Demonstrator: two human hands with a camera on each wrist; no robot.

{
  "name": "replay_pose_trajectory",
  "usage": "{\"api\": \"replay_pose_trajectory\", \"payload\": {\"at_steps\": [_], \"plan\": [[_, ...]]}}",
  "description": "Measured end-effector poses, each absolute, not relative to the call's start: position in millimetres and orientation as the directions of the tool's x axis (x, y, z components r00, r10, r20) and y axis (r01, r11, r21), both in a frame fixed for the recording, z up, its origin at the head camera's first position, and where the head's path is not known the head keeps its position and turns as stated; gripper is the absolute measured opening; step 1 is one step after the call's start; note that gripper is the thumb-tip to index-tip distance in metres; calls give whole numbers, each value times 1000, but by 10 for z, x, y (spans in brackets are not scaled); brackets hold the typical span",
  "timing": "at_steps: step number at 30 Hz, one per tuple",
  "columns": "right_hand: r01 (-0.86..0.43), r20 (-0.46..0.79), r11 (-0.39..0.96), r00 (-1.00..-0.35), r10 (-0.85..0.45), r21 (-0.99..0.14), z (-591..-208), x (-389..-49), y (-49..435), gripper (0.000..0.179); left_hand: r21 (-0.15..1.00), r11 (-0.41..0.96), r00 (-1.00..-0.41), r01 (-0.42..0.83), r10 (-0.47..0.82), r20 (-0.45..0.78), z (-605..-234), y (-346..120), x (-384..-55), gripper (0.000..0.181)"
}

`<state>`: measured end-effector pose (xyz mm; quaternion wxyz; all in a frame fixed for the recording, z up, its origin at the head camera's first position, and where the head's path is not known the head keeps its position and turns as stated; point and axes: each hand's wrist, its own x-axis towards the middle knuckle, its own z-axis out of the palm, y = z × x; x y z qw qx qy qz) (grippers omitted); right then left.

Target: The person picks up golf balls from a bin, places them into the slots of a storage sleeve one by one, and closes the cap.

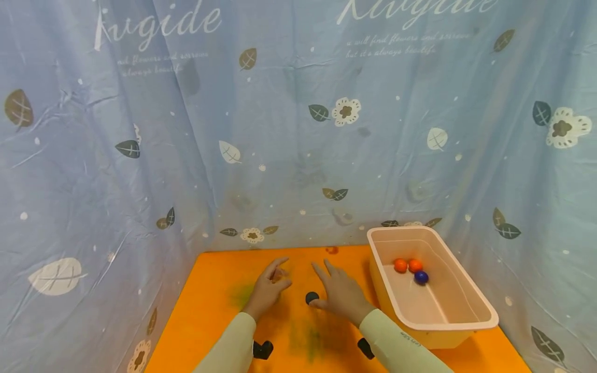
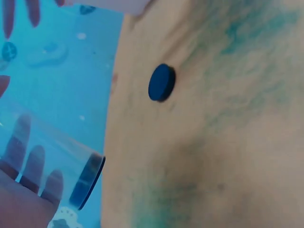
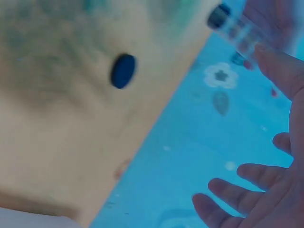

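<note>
My left hand [image 1: 267, 291] is grasping a clear cylindrical container [image 2: 71, 161]: its fingers are bent around the see-through wall, and I can see them through it. One end of the container is a dark band [image 2: 88, 181], and the curtain [image 1: 289, 129] shows behind it. My right hand [image 1: 344, 293] is released, its fingers [image 3: 237, 195] spread and holding nothing.

Between my hands, on the orange bench [image 1: 212, 300], lies a dark round disc [image 1: 311, 297], flat like a cap. From the head view my right thumb passes just in front of its edge, but the wrist views show it apart from both hands.

To my right stands a pale pink plastic tub [image 1: 422, 305] on the bench. Two orange balls [image 1: 400, 266] sit side by side inside it, with a dark blue ball [image 1: 421, 277] right next to them, nearer to me.

Green smudges [image 1: 308, 339] mark the bench in front of me, and a reddish stain [image 1: 332, 250] sits at its far edge. My sleeves [image 1: 230, 344] are pale green. The blue curtain, printed with leaves, flowers and white lettering, hangs around the bench.
</note>
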<state>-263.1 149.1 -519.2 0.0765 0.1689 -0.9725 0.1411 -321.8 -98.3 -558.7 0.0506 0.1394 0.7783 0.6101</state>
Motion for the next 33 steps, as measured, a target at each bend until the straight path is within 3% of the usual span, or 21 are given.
{"api": "replay_pose_trajectory", "payload": {"at_steps": [12,20,28,33], "plan": [[-442,275,682,-897,-346,-583,-4380,-2772,1849,102,948,194,-901,253,404,157,-5446,-952,-2732,60],[-415,345,629,-908,-239,-657,-3986,-3030,2286,105,953,152,-874,263,455,169,-5202,-940,-2464,62],[-321,291,492,-947,-139,-809,-3727,-3220,2817,105,962,105,-864,250,473,173,-5072,-976,-2329,61],[-269,251,477,-963,-102,-837,-3765,-3333,3120,103,960,111,-872,257,456,181,-5064,-1012,-2287,61]]}}
